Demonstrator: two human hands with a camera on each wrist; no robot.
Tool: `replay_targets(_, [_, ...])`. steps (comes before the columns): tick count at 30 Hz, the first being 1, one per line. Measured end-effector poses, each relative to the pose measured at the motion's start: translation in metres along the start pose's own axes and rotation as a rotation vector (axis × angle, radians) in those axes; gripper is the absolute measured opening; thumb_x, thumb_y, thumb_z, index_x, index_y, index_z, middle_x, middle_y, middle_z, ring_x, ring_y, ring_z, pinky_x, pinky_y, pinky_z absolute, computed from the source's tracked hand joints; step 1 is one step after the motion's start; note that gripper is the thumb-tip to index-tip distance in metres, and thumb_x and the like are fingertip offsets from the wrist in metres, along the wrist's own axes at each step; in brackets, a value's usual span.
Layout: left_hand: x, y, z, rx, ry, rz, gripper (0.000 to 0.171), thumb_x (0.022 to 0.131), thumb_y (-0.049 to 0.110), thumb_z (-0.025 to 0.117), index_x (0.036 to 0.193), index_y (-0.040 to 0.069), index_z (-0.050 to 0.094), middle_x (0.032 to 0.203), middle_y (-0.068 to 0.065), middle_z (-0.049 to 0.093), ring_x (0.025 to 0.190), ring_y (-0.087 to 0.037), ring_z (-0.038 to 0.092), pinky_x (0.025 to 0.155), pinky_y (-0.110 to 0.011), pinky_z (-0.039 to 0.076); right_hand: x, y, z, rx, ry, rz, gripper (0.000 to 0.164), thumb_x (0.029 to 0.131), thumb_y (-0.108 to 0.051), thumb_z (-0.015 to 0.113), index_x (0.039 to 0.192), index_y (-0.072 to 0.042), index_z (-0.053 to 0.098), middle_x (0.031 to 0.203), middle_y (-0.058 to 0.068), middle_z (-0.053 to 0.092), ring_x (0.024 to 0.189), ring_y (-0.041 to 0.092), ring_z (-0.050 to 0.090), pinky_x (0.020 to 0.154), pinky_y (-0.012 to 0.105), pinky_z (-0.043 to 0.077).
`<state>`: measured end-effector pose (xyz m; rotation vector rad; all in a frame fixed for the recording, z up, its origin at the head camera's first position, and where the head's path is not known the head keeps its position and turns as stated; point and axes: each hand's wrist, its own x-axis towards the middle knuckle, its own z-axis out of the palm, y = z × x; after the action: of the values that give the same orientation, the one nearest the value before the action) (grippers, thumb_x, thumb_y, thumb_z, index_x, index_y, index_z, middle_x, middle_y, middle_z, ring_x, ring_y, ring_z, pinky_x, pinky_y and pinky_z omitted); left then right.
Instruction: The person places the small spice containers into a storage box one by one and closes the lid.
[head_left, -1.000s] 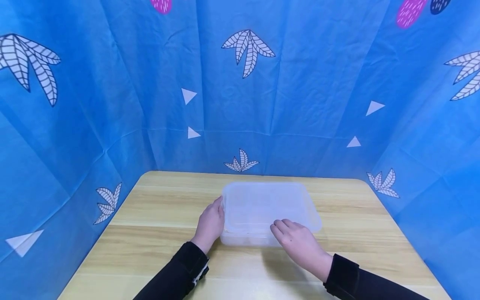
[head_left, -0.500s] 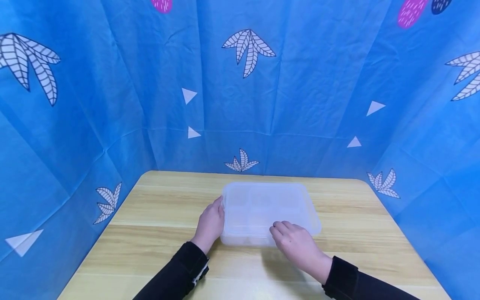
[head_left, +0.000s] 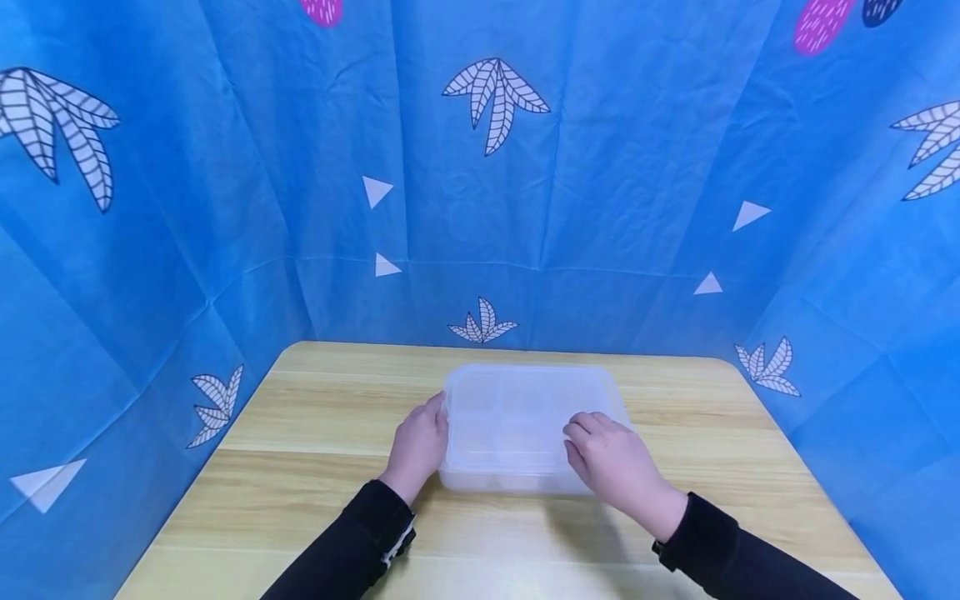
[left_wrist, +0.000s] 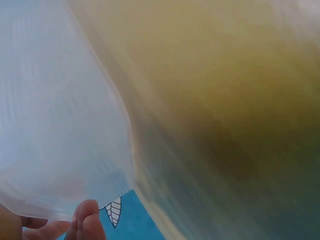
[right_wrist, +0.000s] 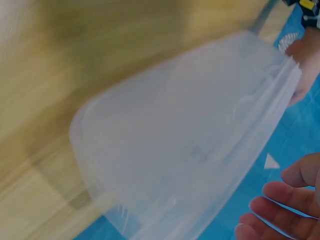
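Observation:
A translucent plastic storage box [head_left: 517, 408] with faint compartment lines under its lid sits on the wooden table. My left hand [head_left: 422, 437] holds its left side. In the left wrist view the fingers [left_wrist: 87, 222] and thumb of that hand grip the edge of the box [left_wrist: 60, 110]. Over the front right part of the lid hovers my right hand [head_left: 618, 462], its fingers loosely bent. The right wrist view shows this hand [right_wrist: 290, 200] apart from the box [right_wrist: 175, 125], with nothing held. From the head view, the right hand hides the box's front right corner.
The light wooden table [head_left: 322, 508] has rounded far corners. A blue curtain [head_left: 480, 217] printed with white leaves and triangles encloses the back and both sides. Black sleeves [head_left: 348, 533] cover both forearms.
My right hand has left the front edge of the lid, moving a little right and away from me. The left hand and the box have hardly moved.

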<state>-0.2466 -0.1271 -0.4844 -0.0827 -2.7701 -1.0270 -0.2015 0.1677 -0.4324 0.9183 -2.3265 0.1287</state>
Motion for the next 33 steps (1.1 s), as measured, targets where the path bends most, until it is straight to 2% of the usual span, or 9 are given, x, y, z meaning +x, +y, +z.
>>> replay_targets(7, [0.004, 0.004, -0.01, 0.015, -0.006, 0.039, 0.04, 0.105, 0.015, 0.047, 0.139, -0.004, 0.055, 0.119, -0.026, 0.065, 0.102, -0.037, 0.065, 0.091, -0.051, 0.053, 0.002, 0.019, -0.006, 0.008, 0.014, 0.063, 0.01, 0.081, -0.005, 0.075, 0.09, -0.004, 0.07, 0.087, 0.003, 0.066, 0.078, 0.022, 0.065, 0.061, 0.034, 0.056])
replay_targets(11, [0.007, 0.009, -0.018, 0.045, 0.001, 0.037, 0.038, 0.104, 0.017, 0.048, 0.132, -0.004, 0.061, 0.118, -0.024, 0.065, 0.099, -0.035, 0.066, 0.088, -0.049, 0.054, 0.003, 0.03, -0.008, 0.014, -0.028, 0.136, 0.011, 0.083, -0.005, 0.075, 0.093, -0.003, 0.071, 0.089, 0.005, 0.068, 0.08, 0.024, 0.066, 0.065, 0.036, 0.057])
replay_targets(15, [0.009, 0.017, -0.024, 0.078, 0.013, 0.051, 0.034, 0.103, 0.018, 0.051, 0.125, -0.003, 0.065, 0.111, -0.018, 0.066, 0.089, -0.028, 0.066, 0.078, -0.043, 0.056, 0.003, 0.041, -0.008, 0.029, -0.084, 0.232, 0.011, 0.086, -0.006, 0.073, 0.096, -0.002, 0.072, 0.091, 0.008, 0.069, 0.083, 0.027, 0.067, 0.068, 0.04, 0.057])
replay_targets(18, [0.01, 0.021, -0.028, 0.099, 0.015, 0.062, 0.032, 0.103, 0.018, 0.053, 0.123, -0.002, 0.066, 0.107, -0.015, 0.066, 0.087, -0.026, 0.066, 0.075, -0.04, 0.056, 0.004, 0.047, -0.007, 0.069, -0.119, 0.305, 0.011, 0.088, -0.006, 0.07, 0.097, -0.001, 0.072, 0.092, 0.011, 0.07, 0.085, 0.03, 0.068, 0.07, 0.043, 0.057])
replay_targets(27, [0.013, 0.027, -0.028, 0.144, 0.016, 0.105, 0.028, 0.1, 0.015, 0.058, 0.118, -0.004, 0.069, 0.106, -0.017, 0.069, 0.095, -0.03, 0.067, 0.082, -0.043, 0.056, 0.002, 0.069, 0.0, 0.152, -0.213, 0.486, 0.022, 0.093, -0.009, 0.065, 0.109, 0.006, 0.07, 0.109, 0.022, 0.068, 0.102, 0.04, 0.065, 0.085, 0.053, 0.053])
replay_targets(33, [0.011, 0.032, -0.026, 0.185, 0.011, 0.119, 0.028, 0.098, 0.013, 0.06, 0.117, -0.005, 0.069, 0.106, -0.019, 0.07, 0.098, -0.034, 0.067, 0.085, -0.045, 0.055, -0.005, 0.083, 0.009, 0.177, -0.253, 0.578, 0.031, 0.094, -0.008, 0.061, 0.118, 0.012, 0.063, 0.109, 0.027, 0.066, 0.101, 0.042, 0.064, 0.086, 0.055, 0.051])
